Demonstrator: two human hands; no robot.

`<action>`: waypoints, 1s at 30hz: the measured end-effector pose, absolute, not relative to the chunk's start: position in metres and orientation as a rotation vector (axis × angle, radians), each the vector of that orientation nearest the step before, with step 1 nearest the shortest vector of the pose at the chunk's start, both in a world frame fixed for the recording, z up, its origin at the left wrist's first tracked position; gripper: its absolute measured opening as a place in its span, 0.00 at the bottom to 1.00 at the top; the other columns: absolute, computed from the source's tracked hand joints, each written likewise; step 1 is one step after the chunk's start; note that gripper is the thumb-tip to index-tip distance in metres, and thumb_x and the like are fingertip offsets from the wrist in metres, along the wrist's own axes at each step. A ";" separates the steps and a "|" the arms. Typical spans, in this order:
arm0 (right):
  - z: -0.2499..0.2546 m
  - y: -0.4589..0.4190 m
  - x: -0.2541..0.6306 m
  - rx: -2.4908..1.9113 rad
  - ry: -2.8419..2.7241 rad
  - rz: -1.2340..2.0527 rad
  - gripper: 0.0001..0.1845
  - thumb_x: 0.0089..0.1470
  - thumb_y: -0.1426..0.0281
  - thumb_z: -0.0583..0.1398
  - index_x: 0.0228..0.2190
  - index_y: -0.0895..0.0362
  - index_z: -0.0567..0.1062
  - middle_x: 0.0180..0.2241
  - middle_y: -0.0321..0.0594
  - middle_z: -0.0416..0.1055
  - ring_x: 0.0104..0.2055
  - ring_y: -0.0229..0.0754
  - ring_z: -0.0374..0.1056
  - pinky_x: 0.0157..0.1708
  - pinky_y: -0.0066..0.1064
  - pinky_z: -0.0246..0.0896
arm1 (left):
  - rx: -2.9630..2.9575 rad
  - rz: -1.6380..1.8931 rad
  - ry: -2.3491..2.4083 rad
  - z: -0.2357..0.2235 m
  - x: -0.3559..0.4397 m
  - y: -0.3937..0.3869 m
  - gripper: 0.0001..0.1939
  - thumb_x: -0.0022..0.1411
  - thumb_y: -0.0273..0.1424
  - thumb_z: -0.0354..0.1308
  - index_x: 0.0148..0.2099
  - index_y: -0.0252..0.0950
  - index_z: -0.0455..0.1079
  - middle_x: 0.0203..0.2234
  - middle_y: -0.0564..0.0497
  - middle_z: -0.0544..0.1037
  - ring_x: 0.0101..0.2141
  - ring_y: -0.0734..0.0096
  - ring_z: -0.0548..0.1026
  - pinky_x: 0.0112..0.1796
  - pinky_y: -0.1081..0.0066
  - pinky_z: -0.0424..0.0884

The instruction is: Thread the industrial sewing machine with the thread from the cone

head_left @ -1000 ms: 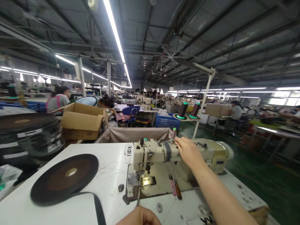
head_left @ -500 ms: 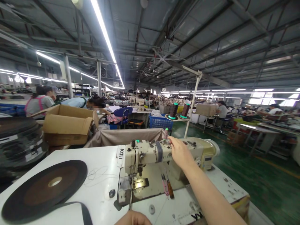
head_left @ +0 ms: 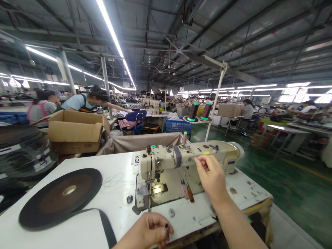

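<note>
A cream sewing machine (head_left: pixel 181 157) stands on the white table (head_left: pixel 116 166). My right hand (head_left: pixel 211 178) hovers in front of the machine's arm with thumb and forefinger pinched together, perhaps on a thread too thin to see. My left hand (head_left: pixel 149 230) rests closed at the table's near edge below the needle (head_left: pixel 149 197), fingers curled on something small and dark. A small pink-topped spool (head_left: pixel 184 137) sits on top of the machine. A pink snipper and a brown-handled tool (head_left: pixel 187 188) lie on the machine bed.
A large flat roll of black tape (head_left: pixel 62 197) lies on the table's left, its strip trailing toward me. Stacked black rolls (head_left: pixel 20 152) and an open cardboard box (head_left: pixel 75 133) sit further left. Two thread cones (head_left: pixel 199 112) stand on a stand behind. Other people work at distant tables.
My right hand has drawn back from the spool on top of the machine toward me, still pinched. My left hand has come further into view. The view has tilted down slightly.
</note>
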State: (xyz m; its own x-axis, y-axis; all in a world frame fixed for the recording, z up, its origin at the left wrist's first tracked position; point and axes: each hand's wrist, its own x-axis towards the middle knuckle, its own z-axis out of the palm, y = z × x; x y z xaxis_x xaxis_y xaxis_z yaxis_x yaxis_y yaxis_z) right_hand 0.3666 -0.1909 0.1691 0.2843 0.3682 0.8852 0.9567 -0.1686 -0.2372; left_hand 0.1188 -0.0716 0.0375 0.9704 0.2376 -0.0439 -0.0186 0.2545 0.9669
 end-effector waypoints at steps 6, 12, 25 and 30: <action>0.078 -0.216 0.315 -1.753 -1.199 -0.549 0.11 0.73 0.67 0.55 0.36 0.54 0.72 0.31 0.39 0.69 0.33 0.42 0.67 0.36 0.33 0.63 | 1.217 0.364 0.238 0.063 0.103 -0.071 0.32 0.53 0.57 0.76 0.41 0.30 0.83 0.28 0.47 0.77 0.27 0.74 0.67 0.30 0.74 0.60; 0.032 -0.208 0.282 -1.889 -1.544 -0.112 0.25 0.60 0.72 0.69 0.58 0.53 0.74 0.55 0.46 0.73 0.57 0.53 0.69 0.58 0.47 0.68 | 1.178 0.373 0.266 0.065 0.100 -0.069 0.32 0.52 0.55 0.78 0.42 0.30 0.83 0.26 0.48 0.75 0.27 0.74 0.66 0.31 0.73 0.59; 0.104 -0.211 0.351 -1.624 -1.176 -0.708 0.10 0.69 0.69 0.62 0.50 0.52 0.78 0.47 0.43 0.77 0.45 0.45 0.74 0.49 0.37 0.72 | 1.169 0.329 0.251 0.033 0.097 -0.057 0.32 0.55 0.58 0.74 0.41 0.31 0.83 0.26 0.48 0.75 0.24 0.76 0.65 0.30 0.73 0.58; 0.177 -0.183 0.393 -1.575 -1.207 -0.729 0.11 0.69 0.65 0.59 0.47 0.52 0.82 0.48 0.43 0.79 0.52 0.48 0.74 0.59 0.42 0.68 | 1.276 0.241 0.168 0.010 0.110 -0.050 0.36 0.51 0.62 0.74 0.39 0.30 0.82 0.24 0.49 0.74 0.21 0.77 0.63 0.26 0.74 0.56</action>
State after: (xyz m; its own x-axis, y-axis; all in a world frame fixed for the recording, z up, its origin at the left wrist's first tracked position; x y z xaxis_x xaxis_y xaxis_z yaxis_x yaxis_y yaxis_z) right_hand 0.3926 -0.1827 0.1773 0.3252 0.3497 0.8786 0.9404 -0.0221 -0.3393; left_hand 0.1097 -0.0504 0.0096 0.9626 0.2706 0.0092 -0.0853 0.2711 0.9588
